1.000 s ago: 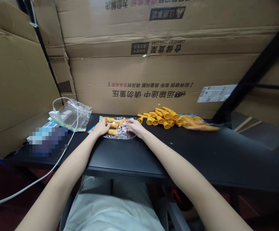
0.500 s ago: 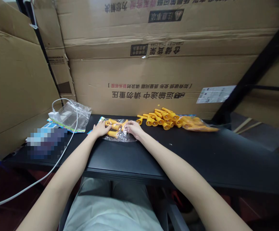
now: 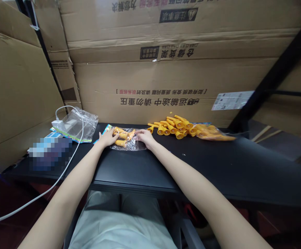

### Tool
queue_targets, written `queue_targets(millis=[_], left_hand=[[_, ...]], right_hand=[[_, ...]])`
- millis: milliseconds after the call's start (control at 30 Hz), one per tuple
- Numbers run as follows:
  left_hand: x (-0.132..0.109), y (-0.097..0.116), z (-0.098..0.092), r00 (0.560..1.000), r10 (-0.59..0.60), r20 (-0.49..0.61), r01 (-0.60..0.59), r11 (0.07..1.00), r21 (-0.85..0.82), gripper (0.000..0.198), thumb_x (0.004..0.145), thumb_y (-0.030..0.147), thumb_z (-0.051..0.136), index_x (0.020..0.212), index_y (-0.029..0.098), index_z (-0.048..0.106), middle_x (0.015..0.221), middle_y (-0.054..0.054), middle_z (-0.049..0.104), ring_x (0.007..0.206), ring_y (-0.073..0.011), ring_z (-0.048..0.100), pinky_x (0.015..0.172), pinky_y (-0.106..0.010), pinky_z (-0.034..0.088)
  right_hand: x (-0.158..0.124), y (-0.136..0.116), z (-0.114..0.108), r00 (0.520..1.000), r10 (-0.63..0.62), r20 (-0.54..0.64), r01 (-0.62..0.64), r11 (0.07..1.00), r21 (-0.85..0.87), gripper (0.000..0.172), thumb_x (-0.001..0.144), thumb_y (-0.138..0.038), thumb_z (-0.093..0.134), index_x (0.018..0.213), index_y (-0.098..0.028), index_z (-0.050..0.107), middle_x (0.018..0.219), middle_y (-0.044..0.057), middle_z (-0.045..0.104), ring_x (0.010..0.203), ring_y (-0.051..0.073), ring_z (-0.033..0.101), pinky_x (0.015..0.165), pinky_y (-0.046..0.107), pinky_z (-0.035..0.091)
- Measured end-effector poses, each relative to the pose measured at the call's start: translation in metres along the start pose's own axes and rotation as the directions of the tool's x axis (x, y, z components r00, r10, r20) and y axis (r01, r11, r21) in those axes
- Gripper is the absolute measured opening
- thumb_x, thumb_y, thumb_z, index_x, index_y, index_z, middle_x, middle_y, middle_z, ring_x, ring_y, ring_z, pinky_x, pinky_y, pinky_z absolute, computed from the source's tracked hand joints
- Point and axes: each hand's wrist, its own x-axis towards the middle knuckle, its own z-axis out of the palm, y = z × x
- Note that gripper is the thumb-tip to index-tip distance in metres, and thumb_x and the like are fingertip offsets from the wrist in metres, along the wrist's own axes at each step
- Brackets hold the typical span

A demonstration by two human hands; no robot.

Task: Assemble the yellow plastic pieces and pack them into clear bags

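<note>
A clear plastic bag (image 3: 133,146) with a colourful header lies flat on the table, several yellow trumpet-shaped plastic pieces (image 3: 121,143) inside it. Its left end is under my left hand (image 3: 108,138), which grips the bag with the thumb reaching over the pieces. At the other end my right hand (image 3: 144,137) has its fingers closed on the bag's edge, beside the rightmost piece; some fingertips are hidden. Just right of that hand lies a loose pile of the same yellow pieces (image 3: 175,128).
Another filled bag (image 3: 214,133) adjoins the pile's right side. At left are an empty clear bag (image 3: 88,121), a white charger (image 3: 58,123) with its cable, and a blurred-out item (image 3: 50,152). Cardboard (image 3: 140,76) walls the back of the black table (image 3: 140,169).
Both hands stay on the bag with only slight movement. The rightmost piece inside has shifted a little to the left, and the right fingers sit slightly differently at the edge.
</note>
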Motion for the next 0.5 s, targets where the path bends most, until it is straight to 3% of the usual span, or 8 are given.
queue_targets(millis=[67, 100, 167, 200, 267, 367, 500], left_hand=[[-0.001, -0.002, -0.003, 1.0, 0.002, 0.008, -0.002, 1.0, 0.001, 0.062, 0.086, 0.055, 0.034, 0.142, 0.028, 0.033, 0.15, -0.008, 0.033, 0.138, -0.0339, 0.027, 0.107, -0.068, 0.01], [-0.001, -0.003, -0.004, 1.0, 0.006, 0.008, -0.006, 1.0, 0.004, 0.061, 0.086, 0.055, 0.034, 0.141, 0.029, 0.035, 0.149, -0.008, 0.035, 0.138, -0.034, 0.028, 0.107, -0.068, 0.01], [-0.002, -0.004, -0.007, 1.0, 0.01, 0.003, -0.01, 1.0, 0.016, 0.06, 0.086, 0.055, 0.035, 0.14, 0.029, 0.037, 0.149, -0.007, 0.036, 0.138, -0.0336, 0.028, 0.108, -0.067, 0.01], [-0.002, -0.004, -0.008, 1.0, 0.009, 0.0, -0.009, 1.0, 0.024, 0.061, 0.085, 0.055, 0.036, 0.14, 0.029, 0.036, 0.149, -0.007, 0.035, 0.139, -0.0331, 0.027, 0.108, -0.066, 0.009], [-0.001, -0.005, -0.01, 1.0, 0.01, -0.011, -0.009, 0.999, 0.044, 0.063, 0.086, 0.053, 0.037, 0.143, 0.028, 0.033, 0.153, -0.006, 0.027, 0.141, -0.0312, 0.02, 0.11, -0.064, 0.007], [0.002, -0.005, -0.01, 0.998, 0.066, -0.019, -0.064, 0.995, 0.076, 0.06, 0.088, 0.046, 0.034, 0.145, 0.03, 0.027, 0.156, -0.002, 0.014, 0.144, -0.0283, 0.011, 0.111, -0.063, 0.007], [0.006, -0.004, -0.009, 0.996, 0.087, 0.024, -0.088, 0.992, 0.085, 0.054, 0.092, 0.042, 0.024, 0.145, 0.03, 0.028, 0.156, -0.002, 0.016, 0.144, -0.0259, 0.011, 0.11, -0.063, 0.009]], right_hand=[[0.004, -0.001, -0.012, 0.985, -0.149, -0.087, 0.121, 0.956, -0.268, 0.019, 0.073, -0.004, 0.044, 0.074, -0.014, 0.06, 0.07, 0.005, 0.063, 0.069, 0.015, 0.063, 0.071, 0.03, 0.054], [0.007, -0.002, -0.019, 0.954, -0.276, -0.117, 0.207, 0.889, -0.407, 0.021, 0.074, -0.006, 0.043, 0.074, -0.015, 0.062, 0.075, 0.006, 0.065, 0.076, 0.017, 0.063, 0.076, 0.032, 0.053], [0.013, -0.001, -0.033, 0.848, -0.515, -0.127, 0.338, 0.709, -0.619, 0.025, 0.074, -0.007, 0.041, 0.081, -0.014, 0.064, 0.091, 0.01, 0.065, 0.092, 0.021, 0.061, 0.086, 0.035, 0.048], [0.016, 0.001, -0.039, 0.802, -0.587, -0.11, 0.371, 0.634, -0.678, 0.029, 0.073, -0.006, 0.04, 0.087, -0.014, 0.064, 0.098, 0.012, 0.064, 0.098, 0.022, 0.059, 0.09, 0.036, 0.046], [0.023, 0.007, -0.049, 0.765, -0.64, -0.074, 0.384, 0.545, -0.746, 0.036, 0.073, -0.005, 0.041, 0.1, -0.012, 0.063, 0.11, 0.015, 0.061, 0.107, 0.025, 0.055, 0.095, 0.038, 0.043], [0.031, 0.018, -0.055, 0.815, -0.578, -0.03, 0.317, 0.489, -0.813, 0.043, 0.074, -0.007, 0.045, 0.115, -0.01, 0.059, 0.127, 0.016, 0.055, 0.119, 0.027, 0.049, 0.1, 0.041, 0.038], [0.033, 0.021, -0.057, 0.913, -0.402, 0.062, 0.236, 0.401, -0.885, 0.044, 0.078, -0.01, 0.046, 0.121, -0.009, 0.057, 0.127, 0.016, 0.057, 0.118, 0.027, 0.05, 0.103, 0.039, 0.034]])
